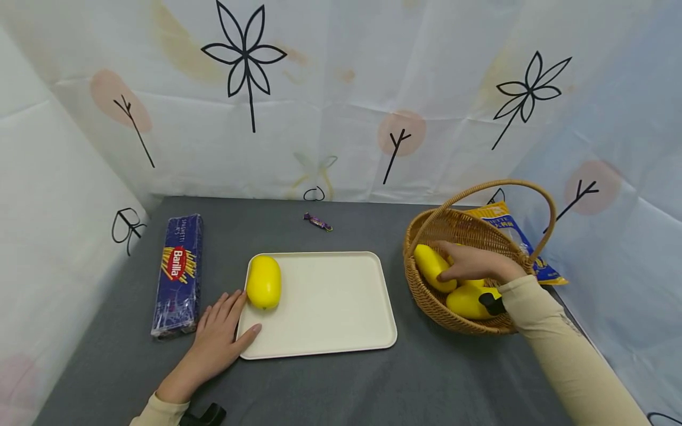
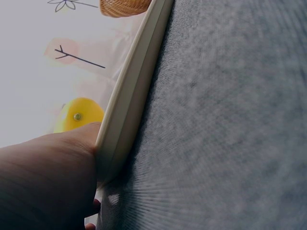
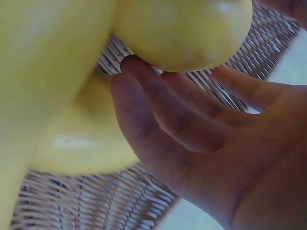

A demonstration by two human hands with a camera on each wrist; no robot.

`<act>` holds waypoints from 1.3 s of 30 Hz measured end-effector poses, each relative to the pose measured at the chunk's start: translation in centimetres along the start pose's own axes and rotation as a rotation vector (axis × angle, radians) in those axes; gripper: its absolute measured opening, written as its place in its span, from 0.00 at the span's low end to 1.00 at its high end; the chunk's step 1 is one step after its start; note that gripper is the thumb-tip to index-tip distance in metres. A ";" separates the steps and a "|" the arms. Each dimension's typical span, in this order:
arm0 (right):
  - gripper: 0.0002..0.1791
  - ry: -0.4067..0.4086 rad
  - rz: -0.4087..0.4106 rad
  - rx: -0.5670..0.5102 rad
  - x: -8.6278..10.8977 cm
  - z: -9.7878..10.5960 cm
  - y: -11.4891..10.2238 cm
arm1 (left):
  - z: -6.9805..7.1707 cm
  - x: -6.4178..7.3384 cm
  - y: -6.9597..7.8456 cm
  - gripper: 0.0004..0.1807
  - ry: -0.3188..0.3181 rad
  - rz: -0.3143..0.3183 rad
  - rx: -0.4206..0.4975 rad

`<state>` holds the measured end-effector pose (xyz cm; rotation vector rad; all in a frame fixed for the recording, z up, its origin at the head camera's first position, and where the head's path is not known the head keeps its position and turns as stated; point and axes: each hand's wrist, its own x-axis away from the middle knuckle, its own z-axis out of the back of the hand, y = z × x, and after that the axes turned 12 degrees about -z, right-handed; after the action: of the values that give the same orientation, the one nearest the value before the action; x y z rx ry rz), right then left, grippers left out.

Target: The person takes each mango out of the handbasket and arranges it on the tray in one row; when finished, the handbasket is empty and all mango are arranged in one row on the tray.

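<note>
My left hand rests with spread, straight fingers at the left edge of a cream rectangular tray, its thumb over the rim. A yellow oblong fruit that looks like a mango lies at the tray's upper left, just beyond the fingertips. My right hand is down inside a wicker basket holding several yellow fruits. In the right wrist view, bent fingers curve against the underside of one yellow fruit, with the thumb at its other side; part of this grip is hidden.
A blue Barilla spaghetti pack lies left of the tray. Behind the tray is a small purple wrapped candy. A yellow and blue bag leans behind the basket, whose tall handle arches above it. Patterned cloth walls surround the grey table.
</note>
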<state>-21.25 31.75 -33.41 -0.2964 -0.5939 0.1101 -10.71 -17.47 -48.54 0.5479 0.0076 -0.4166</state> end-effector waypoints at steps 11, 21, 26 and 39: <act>0.37 0.178 0.073 -0.009 6.2 1.3 -0.7 | -0.1 -0.1 0.0 0.46 -0.006 0.001 0.000; 0.41 0.353 0.127 0.032 11.0 -0.2 -3.1 | 0.0 0.0 0.0 0.45 -0.005 -0.004 0.001; 0.38 0.426 0.186 0.049 12.6 -0.8 -5.1 | -0.1 -0.1 -0.2 0.45 -0.003 -0.001 -0.003; 0.38 0.384 0.277 -0.010 10.3 -2.9 -9.6 | -0.1 -0.1 0.0 0.44 0.003 0.000 0.002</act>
<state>-10.93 23.87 -27.28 -0.3976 -0.1695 0.3096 -10.77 -17.36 -48.64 0.5507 0.0100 -0.4156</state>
